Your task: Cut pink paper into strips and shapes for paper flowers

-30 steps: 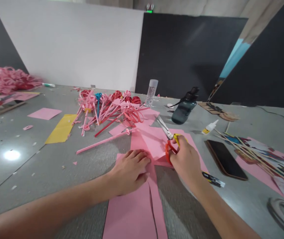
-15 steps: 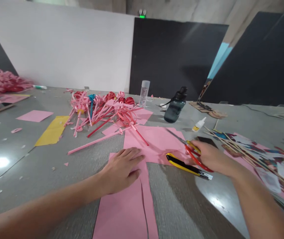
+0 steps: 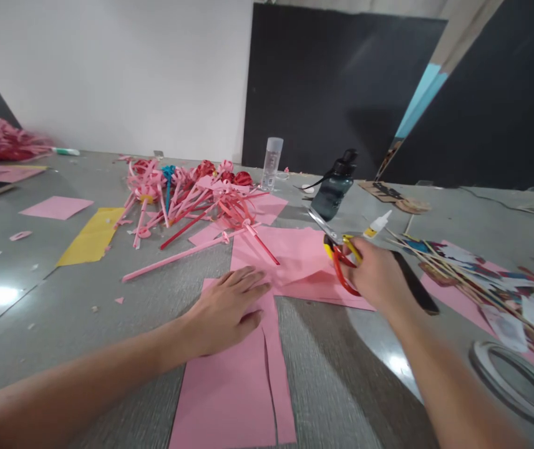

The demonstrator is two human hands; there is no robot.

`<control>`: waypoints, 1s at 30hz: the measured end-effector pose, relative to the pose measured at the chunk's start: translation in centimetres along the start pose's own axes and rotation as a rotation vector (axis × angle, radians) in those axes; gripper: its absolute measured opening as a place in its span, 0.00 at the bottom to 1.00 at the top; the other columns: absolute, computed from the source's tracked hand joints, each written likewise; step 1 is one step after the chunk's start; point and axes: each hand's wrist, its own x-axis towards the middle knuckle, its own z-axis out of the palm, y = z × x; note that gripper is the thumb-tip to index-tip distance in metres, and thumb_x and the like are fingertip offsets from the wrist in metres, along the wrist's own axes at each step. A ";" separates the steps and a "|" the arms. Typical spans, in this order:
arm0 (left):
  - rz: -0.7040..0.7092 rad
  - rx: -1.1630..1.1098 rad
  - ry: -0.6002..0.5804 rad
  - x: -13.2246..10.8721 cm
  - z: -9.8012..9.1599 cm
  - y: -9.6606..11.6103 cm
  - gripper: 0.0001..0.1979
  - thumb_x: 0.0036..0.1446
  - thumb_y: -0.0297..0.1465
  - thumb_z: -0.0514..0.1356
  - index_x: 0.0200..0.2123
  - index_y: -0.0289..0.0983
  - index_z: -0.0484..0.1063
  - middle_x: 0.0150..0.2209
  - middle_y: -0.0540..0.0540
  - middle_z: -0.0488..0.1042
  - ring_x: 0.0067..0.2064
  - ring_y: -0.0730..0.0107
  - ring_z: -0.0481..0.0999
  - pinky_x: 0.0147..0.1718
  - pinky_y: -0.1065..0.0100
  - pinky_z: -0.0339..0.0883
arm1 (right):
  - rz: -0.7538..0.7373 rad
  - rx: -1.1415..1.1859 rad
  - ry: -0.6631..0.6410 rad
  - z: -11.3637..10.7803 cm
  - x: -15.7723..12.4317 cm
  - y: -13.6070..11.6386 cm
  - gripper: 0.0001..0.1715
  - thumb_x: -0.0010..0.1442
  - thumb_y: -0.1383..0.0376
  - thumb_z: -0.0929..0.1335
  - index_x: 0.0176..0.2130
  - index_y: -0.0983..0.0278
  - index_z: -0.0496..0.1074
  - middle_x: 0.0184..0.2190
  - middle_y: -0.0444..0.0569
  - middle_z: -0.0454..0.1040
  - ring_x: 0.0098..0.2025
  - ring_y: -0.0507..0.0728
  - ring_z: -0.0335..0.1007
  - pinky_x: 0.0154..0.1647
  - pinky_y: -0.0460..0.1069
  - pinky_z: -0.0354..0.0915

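Observation:
My left hand (image 3: pixel 229 315) lies flat with fingers spread on a pink paper sheet (image 3: pixel 223 399), which has a long cut near its right edge. Another pink sheet (image 3: pixel 295 249) lies crosswise beyond it, its near right part lifted. Above that sheet my right hand (image 3: pixel 378 271) is closed round red-and-yellow-handled scissors (image 3: pixel 342 265), blades pointing away to the left. The black-and-yellow end of a utility knife (image 3: pixel 328 244) shows beside the scissor handles, apparently in the same hand; the rest of it is hidden.
Pink and red paper flowers on stems (image 3: pixel 192 199) lie at the back left, near yellow paper (image 3: pixel 92 237). Beyond are a clear bottle (image 3: pixel 272 165) and a dark water bottle (image 3: pixel 333 192). To the right are a glue bottle (image 3: pixel 377 224), black phone-like slab (image 3: pixel 414 284), sticks (image 3: pixel 463 284) and tape rolls (image 3: pixel 485 365).
My right hand has lifted away from the sheet's near edge with the scissors. The utility knife has left its place on the near edge. My left hand stays on the paper.

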 end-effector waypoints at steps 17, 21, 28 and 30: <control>-0.100 -0.034 0.149 -0.3 -0.4 0.4 0.15 0.60 0.27 0.56 0.51 0.40 0.65 0.58 0.41 0.68 0.58 0.54 0.68 0.53 0.50 0.68 | 0.029 0.001 0.147 2.0 -1.3 -1.3 0.09 0.58 0.57 0.69 0.38 0.59 0.71 0.29 0.51 0.78 0.29 0.63 0.73 0.30 0.52 0.58; -0.176 -0.049 0.227 -0.4 -0.6 0.5 0.13 0.55 0.24 0.55 0.44 0.38 0.62 0.46 0.43 0.71 0.48 0.58 0.71 0.48 0.53 0.68 | 0.010 0.119 0.076 1.3 -1.9 -1.6 0.10 0.55 0.58 0.71 0.36 0.58 0.69 0.32 0.49 0.79 0.31 0.62 0.75 0.32 0.53 0.63; -0.149 -0.041 0.146 -0.2 -0.4 0.0 0.08 0.54 0.24 0.56 0.38 0.40 0.66 0.44 0.47 0.72 0.49 0.58 0.71 0.48 0.55 0.67 | -0.132 0.124 0.044 1.1 -1.7 -3.7 0.13 0.54 0.60 0.71 0.40 0.58 0.69 0.35 0.49 0.78 0.32 0.60 0.75 0.34 0.54 0.65; -0.153 -0.061 0.150 -0.1 -0.5 0.0 0.09 0.56 0.24 0.56 0.40 0.39 0.67 0.45 0.47 0.73 0.49 0.59 0.71 0.48 0.55 0.67 | -0.149 0.162 0.025 1.0 -2.2 -4.3 0.14 0.54 0.58 0.71 0.40 0.58 0.68 0.34 0.48 0.76 0.33 0.60 0.74 0.35 0.54 0.65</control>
